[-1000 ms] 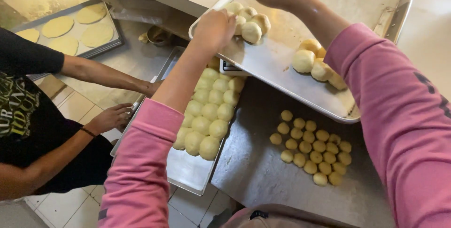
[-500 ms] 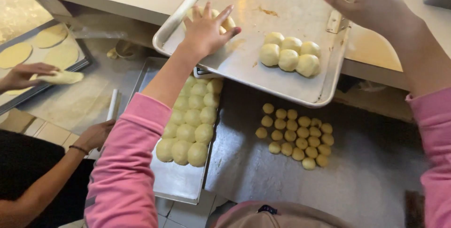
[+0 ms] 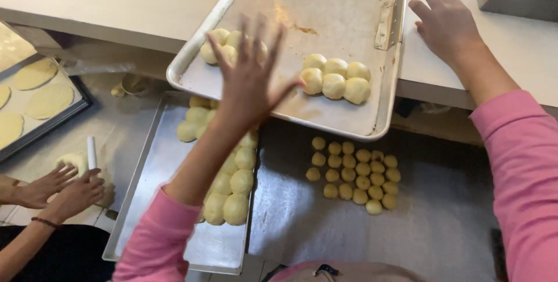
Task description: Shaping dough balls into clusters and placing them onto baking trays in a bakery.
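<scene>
Head view: spread, slightly blurred fingers of the left hand (image 3: 251, 81) hover over a cluster of dough balls (image 3: 231, 46) at the near left corner of the upper metal tray (image 3: 343, 9), gripping nothing. Right hand (image 3: 446, 21) lies flat, fingers loosely apart, on the counter (image 3: 523, 55) against the tray's right rim. Below sit a lower tray (image 3: 151, 177) of dough balls and another person's hands (image 3: 61, 186) on a rolling pin (image 3: 91, 153).

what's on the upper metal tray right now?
On the upper tray: six dough balls near the front rim and another cluster at left, partly covered by the left hand, so its count is unclear.
</scene>
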